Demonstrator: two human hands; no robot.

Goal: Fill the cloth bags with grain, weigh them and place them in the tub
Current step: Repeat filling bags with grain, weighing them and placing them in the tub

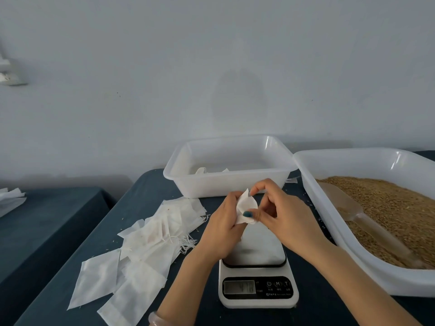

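Both hands hold one small white cloth bag point(245, 206) above the far end of the kitchen scale point(257, 274). My left hand point(223, 227) grips the bag from the left. My right hand point(280, 212) pinches its right side with thumb and fingers. A white plastic tub point(231, 182) stands just behind the hands, with a few white bags on its floor. A larger white tub point(367, 276) on the right holds brown grain point(397, 208) and a clear scoop point(357, 212) lying on it.
A loose pile of flat empty cloth bags point(146, 250) with drawstrings lies on the dark blue tablecloth to the left of the scale. A second dark table point(42, 220) stands further left, with white bags at its far edge. The wall is close behind.
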